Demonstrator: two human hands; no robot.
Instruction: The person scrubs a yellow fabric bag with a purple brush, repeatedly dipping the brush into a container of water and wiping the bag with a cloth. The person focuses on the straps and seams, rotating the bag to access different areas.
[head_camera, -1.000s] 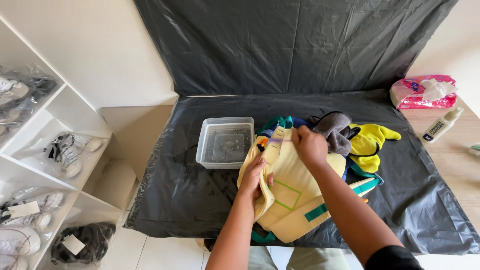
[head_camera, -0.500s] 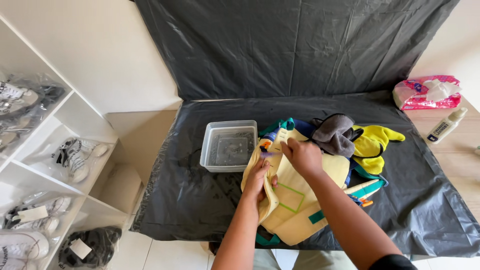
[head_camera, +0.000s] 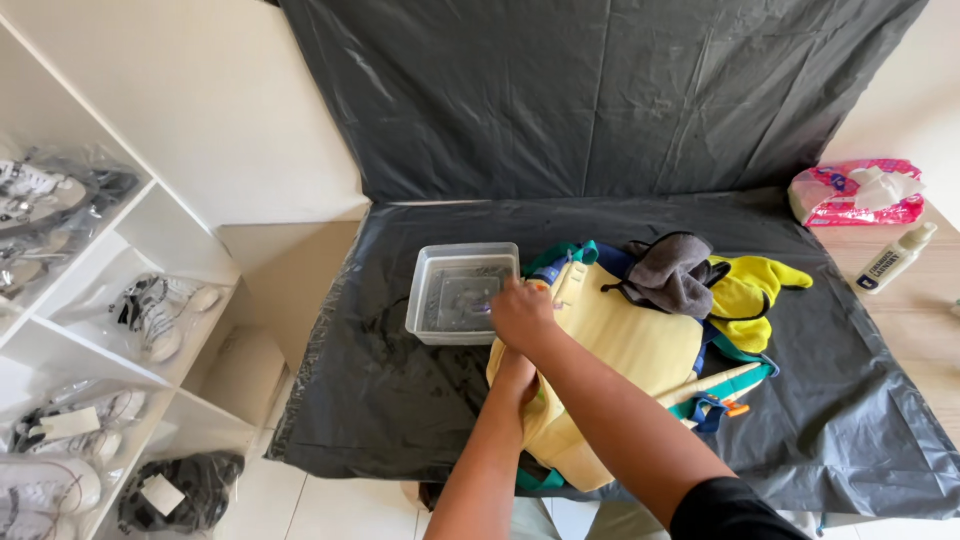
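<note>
Near the front edge of the black plastic sheet (head_camera: 400, 400), the yellow backpack (head_camera: 640, 350) is pinned flat. The left hand (head_camera: 517, 378) is pressed against its near left side; whether those fingers are closed cannot be told. Just beyond, the right hand (head_camera: 522, 315) is clamped on the bag's upper left corner, beside the clear plastic tub (head_camera: 460, 292). The bag is judged soft, light and floppy, best gripped at seams or straps. Further back, a grey cloth (head_camera: 672, 272) and yellow rubber gloves (head_camera: 748, 292) are draped over it. By the far right corner, a wipes pack (head_camera: 855, 192) and small white bottle (head_camera: 894, 257) are seen.
</note>
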